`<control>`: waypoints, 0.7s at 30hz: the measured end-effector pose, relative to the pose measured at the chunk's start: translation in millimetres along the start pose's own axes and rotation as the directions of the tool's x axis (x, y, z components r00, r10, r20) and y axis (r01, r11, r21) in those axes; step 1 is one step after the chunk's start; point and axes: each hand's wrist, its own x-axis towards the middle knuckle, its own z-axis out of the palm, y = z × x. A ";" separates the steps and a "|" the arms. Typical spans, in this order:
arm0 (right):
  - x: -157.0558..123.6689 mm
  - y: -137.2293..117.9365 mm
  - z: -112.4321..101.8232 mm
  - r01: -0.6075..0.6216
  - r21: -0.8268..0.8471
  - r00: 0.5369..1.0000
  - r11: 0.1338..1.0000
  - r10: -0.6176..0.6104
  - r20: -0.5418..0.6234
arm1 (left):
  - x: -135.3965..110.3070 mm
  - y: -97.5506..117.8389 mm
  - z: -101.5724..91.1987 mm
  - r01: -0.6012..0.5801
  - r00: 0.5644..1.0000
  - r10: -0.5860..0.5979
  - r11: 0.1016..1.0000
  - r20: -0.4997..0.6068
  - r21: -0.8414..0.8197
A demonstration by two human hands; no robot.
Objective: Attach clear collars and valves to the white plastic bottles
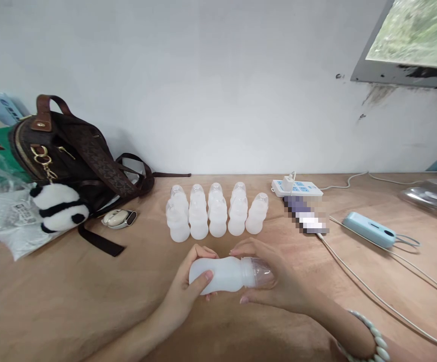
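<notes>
A milky white baby bottle (pixel 222 274) with a clear domed cap (pixel 262 273) lies sideways between my hands, its cap pointing right. My left hand (pixel 191 281) is closed around the base end, thumb on the near side. Around the cap curls my right hand (pixel 274 274), its fingers reaching over the far side and the thumb below; the palm hides the cap's tip. Just beyond stand several similar capped bottles (pixel 217 218) in two rows, upright on the wooden table (pixel 127 296).
At left are a dark backpack (pixel 86 156), a panda plush (pixel 62 207), a plastic bag (pixel 12 221) and a computer mouse (pixel 119 218). To the right lie a power strip (pixel 307 189), a blurred-out phone (pixel 304 216), a light blue device (pixel 369 230) and white cables (pixel 361 286).
</notes>
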 end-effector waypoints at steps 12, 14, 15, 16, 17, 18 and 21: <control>-4.1 -5.0 4.7 -0.028 -0.018 0.997 0.999 0.027 -0.068 | -0.9 -4.8 3.5 0.047 0.998 -0.046 0.999 0.031 -0.018; -4.0 -6.6 3.1 -0.049 -0.019 0.997 0.999 0.048 -0.054 | -0.5 -5.7 1.8 0.056 0.998 -0.056 0.998 0.040 -0.008; -3.9 -6.8 2.2 -0.075 -0.007 0.996 0.997 0.075 -0.047 | 0.0 -5.4 0.5 0.053 0.998 -0.054 0.998 0.038 0.014; -3.8 -6.3 1.4 -0.110 0.021 0.993 0.994 0.111 -0.046 | 0.7 -4.7 -0.8 0.043 0.999 -0.044 0.998 0.028 0.051; -3.6 -5.3 0.8 -0.145 0.066 0.987 0.987 0.149 -0.058 | 1.6 -3.7 -2.1 0.025 1.000 -0.027 0.995 0.014 0.099; -3.4 -3.8 0.6 -0.174 0.122 0.979 0.977 0.185 -0.086 | 2.7 -2.6 -3.2 0.000 1.000 -0.001 0.989 0.006 0.146; -2.3 1.9 4.0 -0.169 0.311 0.945 0.935 0.244 -0.220 | 5.6 -1.5 -3.9 -0.065 0.997 0.055 0.981 0.059 0.183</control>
